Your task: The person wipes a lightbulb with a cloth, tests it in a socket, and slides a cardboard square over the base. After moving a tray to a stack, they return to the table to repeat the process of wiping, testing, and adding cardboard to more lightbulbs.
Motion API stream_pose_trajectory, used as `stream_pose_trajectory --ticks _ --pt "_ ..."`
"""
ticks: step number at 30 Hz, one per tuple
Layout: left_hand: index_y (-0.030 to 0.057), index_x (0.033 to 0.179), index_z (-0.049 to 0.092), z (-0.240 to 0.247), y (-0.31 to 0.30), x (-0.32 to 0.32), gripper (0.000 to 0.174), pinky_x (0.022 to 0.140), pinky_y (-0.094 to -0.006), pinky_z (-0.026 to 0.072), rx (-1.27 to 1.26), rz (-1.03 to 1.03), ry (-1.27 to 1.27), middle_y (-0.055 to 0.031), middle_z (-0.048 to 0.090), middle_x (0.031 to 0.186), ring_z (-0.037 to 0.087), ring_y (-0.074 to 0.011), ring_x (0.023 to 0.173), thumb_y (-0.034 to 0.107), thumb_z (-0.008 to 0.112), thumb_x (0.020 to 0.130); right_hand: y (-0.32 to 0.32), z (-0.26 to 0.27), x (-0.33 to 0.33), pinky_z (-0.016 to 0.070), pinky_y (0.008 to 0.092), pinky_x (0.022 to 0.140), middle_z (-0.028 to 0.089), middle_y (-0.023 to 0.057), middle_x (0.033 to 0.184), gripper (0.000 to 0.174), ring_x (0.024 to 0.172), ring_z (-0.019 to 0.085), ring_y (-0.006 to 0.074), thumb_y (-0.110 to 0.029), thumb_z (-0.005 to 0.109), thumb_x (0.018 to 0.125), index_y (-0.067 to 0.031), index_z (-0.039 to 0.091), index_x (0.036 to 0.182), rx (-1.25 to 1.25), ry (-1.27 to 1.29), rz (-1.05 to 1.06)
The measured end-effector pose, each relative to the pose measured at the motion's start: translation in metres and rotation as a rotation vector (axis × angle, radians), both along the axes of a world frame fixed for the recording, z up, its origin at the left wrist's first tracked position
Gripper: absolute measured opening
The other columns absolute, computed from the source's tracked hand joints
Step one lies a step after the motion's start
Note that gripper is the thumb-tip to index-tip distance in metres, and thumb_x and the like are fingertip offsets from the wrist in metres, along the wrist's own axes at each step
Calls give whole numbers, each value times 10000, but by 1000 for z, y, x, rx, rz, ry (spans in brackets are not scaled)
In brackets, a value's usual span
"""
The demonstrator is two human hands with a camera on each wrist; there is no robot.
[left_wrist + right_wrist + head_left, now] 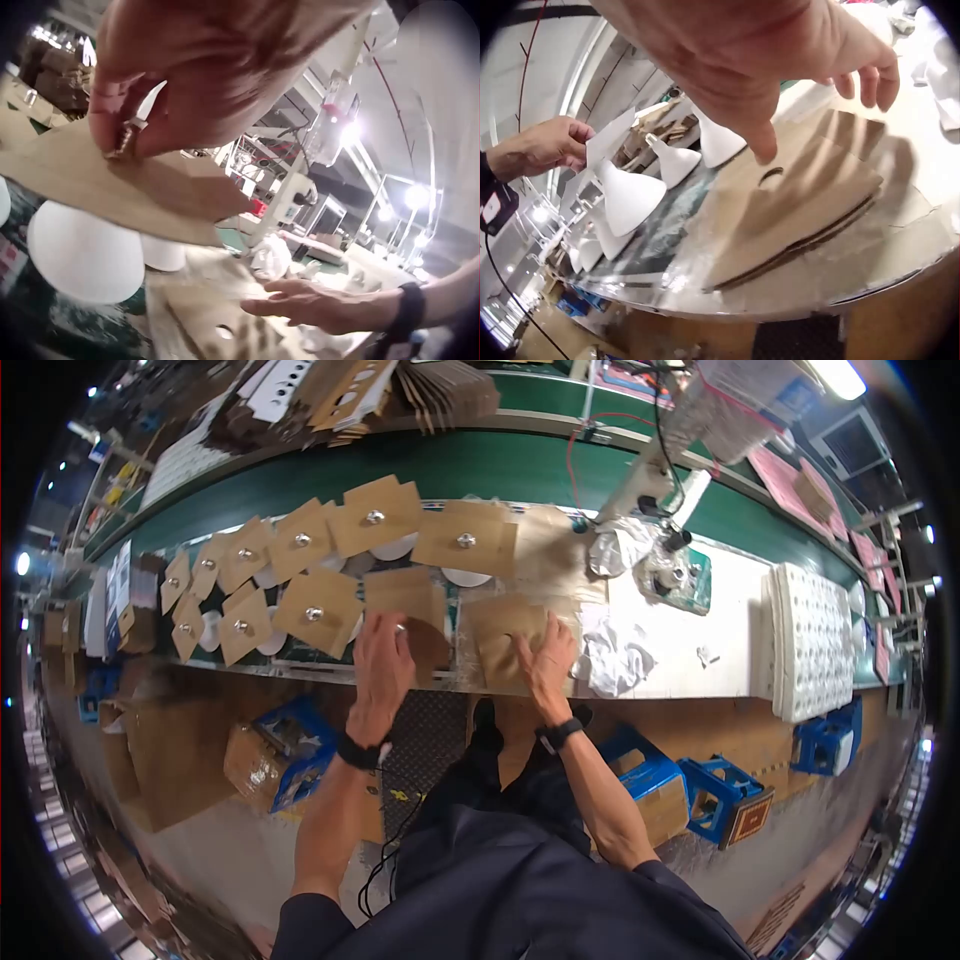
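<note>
My left hand (382, 665) pinches the threaded metal cap (127, 141) of a white cone-shaped light bulb (632, 201) between thumb and fingers. A brown cardboard piece (142, 191) sits around that cap, over the wide white body. To the right, my right hand (548, 660) spreads its fingers low over flat cardboard sheets (795, 195), stacked on the bench with a round hole showing. The thumb is right at the hole's edge, and the other fingers reach toward the far side of the sheets.
Several bulbs in cardboard pieces (313, 614) stand in rows at the left. Crumpled white wrapping (615, 655) lies right of the sheets. A white perforated foam block (812, 642) stands farther right. Behind runs a green belt (540, 470); blue stools (715, 798) are below the bench.
</note>
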State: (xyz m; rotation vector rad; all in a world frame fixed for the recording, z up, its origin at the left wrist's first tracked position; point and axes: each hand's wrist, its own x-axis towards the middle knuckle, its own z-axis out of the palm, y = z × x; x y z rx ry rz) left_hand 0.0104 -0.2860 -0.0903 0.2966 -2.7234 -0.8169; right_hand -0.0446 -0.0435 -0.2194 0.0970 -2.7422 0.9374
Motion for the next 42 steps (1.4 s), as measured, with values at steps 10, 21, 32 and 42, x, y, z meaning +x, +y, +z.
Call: stream_pose_trajectory --ticks 10,21,32,42 --pt "12 1180 596 -55 -15 -35 307 931 -500 473 -505 11 -47 -201 614 1154 575 -405 1089 119 605 892 42 3 -8 522 354 755 730 142 886 295 779 666 255 -275 742 909 -24 712 1062 -344 -523 -55" --pt "-115 1446 363 -112 145 -32 786 1051 -501 434 118 -20 -270 -361 519 1351 543 -482 1230 389 666 923 67 -11 -22 523 528 771 671 325 930 407 886 646 495 -324 600 959 76 667 929 -448 -441 168" --pt "-63 1388 505 -71 273 -65 518 1129 -481 355 -55 -223 -217 -301 451 1454 450 -452 1336 168 637 943 482 178 -24 545 332 842 729 127 1124 272 947 688 204 -210 623 1008 -22 693 1191 -497 -59 -330" --pt "-59 1417 476 -55 392 -73 581 1133 -486 352 -201 -506 -368 -313 417 1482 433 -468 1345 173 670 921 910 195 -214 425 451 1076 521 329 1396 972 1321 513 402 -679 681 819 62 490 1418 204 45 -765"
